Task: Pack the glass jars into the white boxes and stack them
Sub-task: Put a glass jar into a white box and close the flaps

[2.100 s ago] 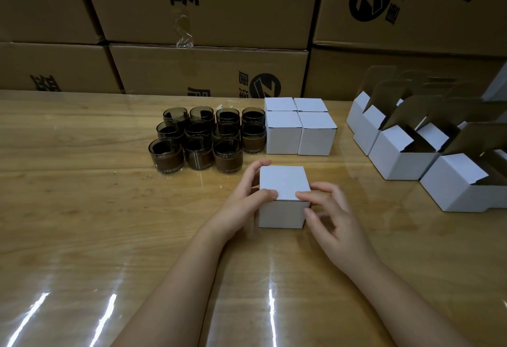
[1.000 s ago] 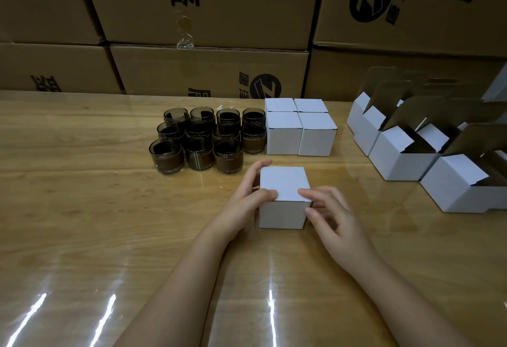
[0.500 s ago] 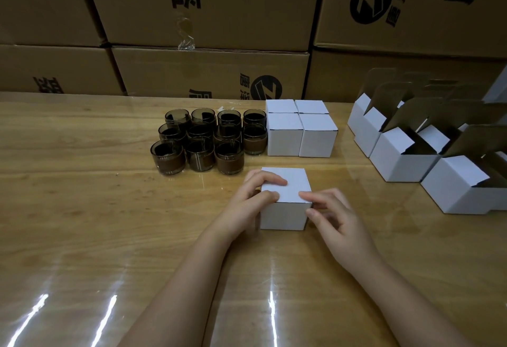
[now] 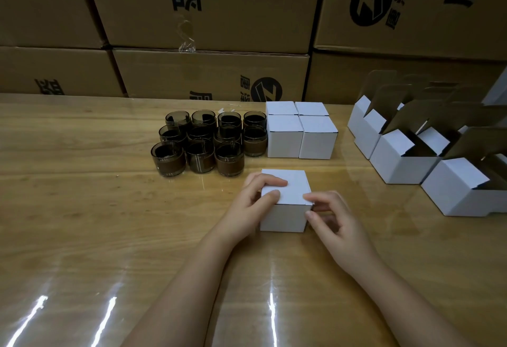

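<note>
Fingers of left hand (image 4: 248, 205) curl over closed small white cardboard box (image 4: 285, 201) top; right hand (image 4: 333, 223) pinches its right edge. Box sits on glossy wooden table (image 4: 82, 209), near dark glass jars (image 4: 208, 141).

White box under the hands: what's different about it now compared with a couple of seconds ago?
The left hand slid its fingers from the far side onto the lid of the white box. The right hand stayed pinching its near right corner. The box, glass jars and closed boxes did not move.
</note>
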Tool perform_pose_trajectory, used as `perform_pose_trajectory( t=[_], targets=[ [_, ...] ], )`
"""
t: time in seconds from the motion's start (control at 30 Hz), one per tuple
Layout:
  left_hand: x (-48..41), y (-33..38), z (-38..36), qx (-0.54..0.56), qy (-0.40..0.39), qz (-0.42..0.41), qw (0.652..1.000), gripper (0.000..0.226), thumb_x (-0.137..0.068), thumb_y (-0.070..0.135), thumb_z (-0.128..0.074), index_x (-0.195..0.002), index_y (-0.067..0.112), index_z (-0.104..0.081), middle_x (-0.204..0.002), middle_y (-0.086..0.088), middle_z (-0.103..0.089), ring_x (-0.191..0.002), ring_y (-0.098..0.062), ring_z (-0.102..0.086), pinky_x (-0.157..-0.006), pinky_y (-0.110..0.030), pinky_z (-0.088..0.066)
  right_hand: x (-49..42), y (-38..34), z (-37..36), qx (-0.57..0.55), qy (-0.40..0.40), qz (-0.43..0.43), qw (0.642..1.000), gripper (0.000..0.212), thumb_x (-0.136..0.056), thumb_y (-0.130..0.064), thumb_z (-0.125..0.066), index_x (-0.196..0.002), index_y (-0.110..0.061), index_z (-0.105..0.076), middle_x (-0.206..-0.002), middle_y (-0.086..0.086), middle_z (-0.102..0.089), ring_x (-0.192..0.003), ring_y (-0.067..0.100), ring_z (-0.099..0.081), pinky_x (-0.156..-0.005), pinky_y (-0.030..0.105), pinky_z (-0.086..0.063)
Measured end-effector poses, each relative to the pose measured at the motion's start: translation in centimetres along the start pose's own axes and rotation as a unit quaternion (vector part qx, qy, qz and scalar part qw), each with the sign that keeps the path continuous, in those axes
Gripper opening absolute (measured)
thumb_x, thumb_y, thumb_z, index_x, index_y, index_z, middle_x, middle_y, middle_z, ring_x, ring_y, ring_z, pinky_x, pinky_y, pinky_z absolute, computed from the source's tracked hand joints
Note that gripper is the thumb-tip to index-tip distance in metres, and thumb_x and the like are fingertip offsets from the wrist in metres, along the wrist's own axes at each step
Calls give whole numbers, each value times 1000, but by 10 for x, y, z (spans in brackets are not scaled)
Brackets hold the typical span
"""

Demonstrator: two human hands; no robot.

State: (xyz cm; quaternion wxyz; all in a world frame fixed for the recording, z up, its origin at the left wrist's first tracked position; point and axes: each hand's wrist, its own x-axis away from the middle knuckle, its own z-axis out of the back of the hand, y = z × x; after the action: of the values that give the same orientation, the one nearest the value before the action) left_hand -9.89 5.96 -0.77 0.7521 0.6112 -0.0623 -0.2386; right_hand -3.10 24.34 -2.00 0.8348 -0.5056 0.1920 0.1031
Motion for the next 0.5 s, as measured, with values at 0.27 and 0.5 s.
perform_pose_trajectory(
  t=[0.27, 0.5],
  targets=[
    [0, -9, 5, -73, -58, 0, 996, 67, -64, 26, -73, -109, 63, -41, -125, 23, -34, -113, 14, -38, -85, -1, -35, 0, 0, -2, -17, -5, -23, 1000, 41, -90, -2, -61, -107, -39, -53, -107, -4, -57, -98, -2, -56, -76, 7, -43],
    [-1, -14, 6, -78, -59, 22, 995, 108, -63, 31, -81, -132, 71, -9, -147, 18, -28, -136, -4, -33, -112, -31, -34, -4, 5, 0, -46, -10, -96, 994, 46, -89, -9, -62, -120, -40, -50, -103, -10, -60, -91, 6, -61, -79, 19, -51]
  ],
)
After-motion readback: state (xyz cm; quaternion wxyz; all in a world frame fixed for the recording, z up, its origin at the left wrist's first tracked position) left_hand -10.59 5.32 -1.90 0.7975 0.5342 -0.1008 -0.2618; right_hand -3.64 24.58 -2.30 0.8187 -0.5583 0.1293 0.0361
